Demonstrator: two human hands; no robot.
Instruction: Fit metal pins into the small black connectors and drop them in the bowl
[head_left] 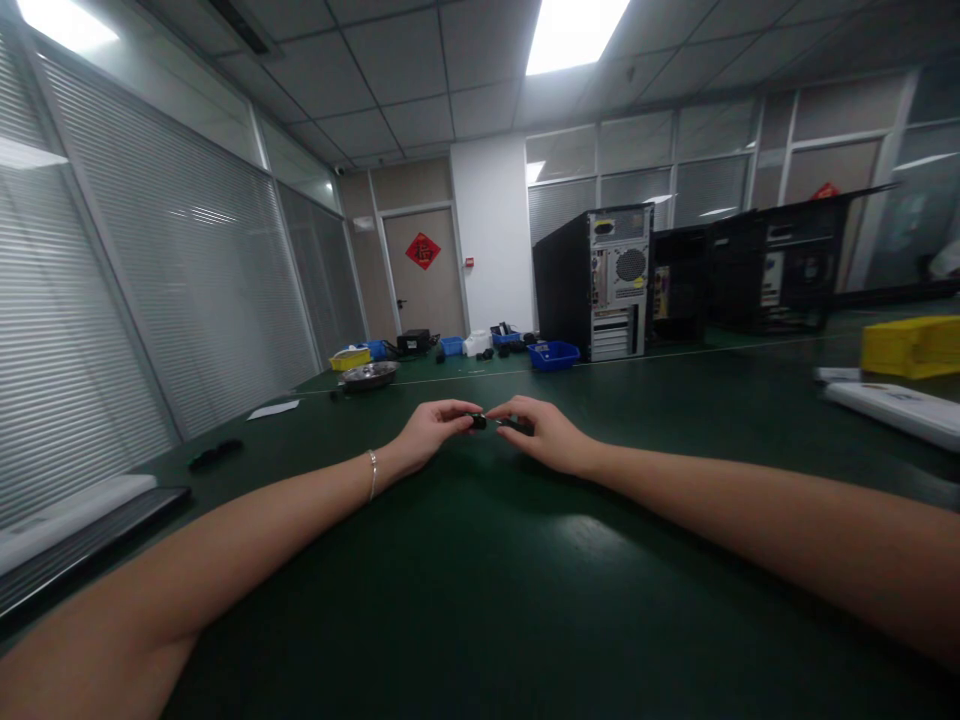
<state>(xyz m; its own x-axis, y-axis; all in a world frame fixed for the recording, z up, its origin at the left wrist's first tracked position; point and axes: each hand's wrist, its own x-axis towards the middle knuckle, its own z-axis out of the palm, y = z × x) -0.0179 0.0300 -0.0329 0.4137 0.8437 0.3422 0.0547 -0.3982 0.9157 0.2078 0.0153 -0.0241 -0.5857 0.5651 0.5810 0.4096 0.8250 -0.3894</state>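
Observation:
Over the green tabletop, my left hand pinches a small black piece between thumb and fingertips. Its exact kind is too small to tell. My right hand faces it from the other side, fingers curled in and index fingertip close to the black piece. Something dark with a pale tip shows between the right thumb and fingers, but I cannot make out what it is. A thin bracelet circles my left wrist.
Black computer cases stand at the back right. A blue bin, a metal bowl and a yellow tray lie toward the back. At right are a yellow bin and a white keyboard-like slab; a dark keyboard-like slab lies left.

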